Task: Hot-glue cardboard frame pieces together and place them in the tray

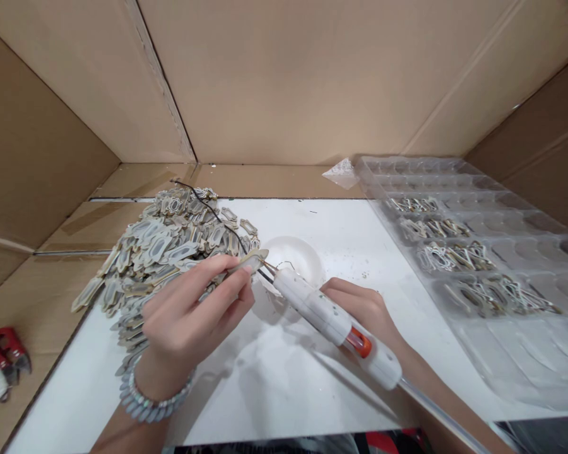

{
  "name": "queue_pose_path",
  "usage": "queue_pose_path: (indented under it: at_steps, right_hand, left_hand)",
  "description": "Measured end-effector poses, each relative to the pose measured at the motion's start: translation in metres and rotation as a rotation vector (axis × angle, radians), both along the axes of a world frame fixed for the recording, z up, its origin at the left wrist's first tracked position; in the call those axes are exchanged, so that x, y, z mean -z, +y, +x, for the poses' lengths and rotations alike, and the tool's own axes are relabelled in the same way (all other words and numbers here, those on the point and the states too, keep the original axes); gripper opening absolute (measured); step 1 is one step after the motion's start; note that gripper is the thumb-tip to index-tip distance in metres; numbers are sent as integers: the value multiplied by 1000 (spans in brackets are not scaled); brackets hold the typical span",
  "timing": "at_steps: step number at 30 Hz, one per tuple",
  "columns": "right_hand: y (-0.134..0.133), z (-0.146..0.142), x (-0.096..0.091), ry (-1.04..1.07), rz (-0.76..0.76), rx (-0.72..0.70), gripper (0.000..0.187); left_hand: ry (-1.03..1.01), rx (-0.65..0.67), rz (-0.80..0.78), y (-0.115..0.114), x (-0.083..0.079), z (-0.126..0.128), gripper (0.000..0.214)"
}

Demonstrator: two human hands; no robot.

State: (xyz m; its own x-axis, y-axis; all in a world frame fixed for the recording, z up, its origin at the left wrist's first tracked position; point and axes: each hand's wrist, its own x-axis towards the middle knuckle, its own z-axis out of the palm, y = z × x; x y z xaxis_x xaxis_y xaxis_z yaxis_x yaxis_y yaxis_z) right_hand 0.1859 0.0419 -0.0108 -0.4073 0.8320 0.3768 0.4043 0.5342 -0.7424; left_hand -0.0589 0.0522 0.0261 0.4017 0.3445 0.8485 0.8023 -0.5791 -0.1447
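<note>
My left hand (192, 315) pinches one small flat metal piece (253, 258) between thumb and fingertips, just above a white bowl (296, 255). A beaded bracelet sits on that wrist. My right hand (366, 309) grips a white glue gun (336, 321) with an orange trigger. The gun's nozzle points left and touches the held piece. Directly behind my left hand lies a large heap of the same metal pieces (165, 243).
A clear plastic compartment tray (478, 252) at the right holds several finished pieces in its pockets. The white work surface (288, 378) is walled in by cardboard (288, 75). A thin black cord runs over the heap. A red tool (4, 353) lies at far left.
</note>
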Motion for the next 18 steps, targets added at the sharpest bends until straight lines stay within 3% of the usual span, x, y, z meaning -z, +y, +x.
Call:
queue_pose_path:
  at_steps: [18]
  right_hand:
    - [1,1,3,23,28,-5,15]
  left_hand:
    - [-35,-20,-14,-1,2,2,31]
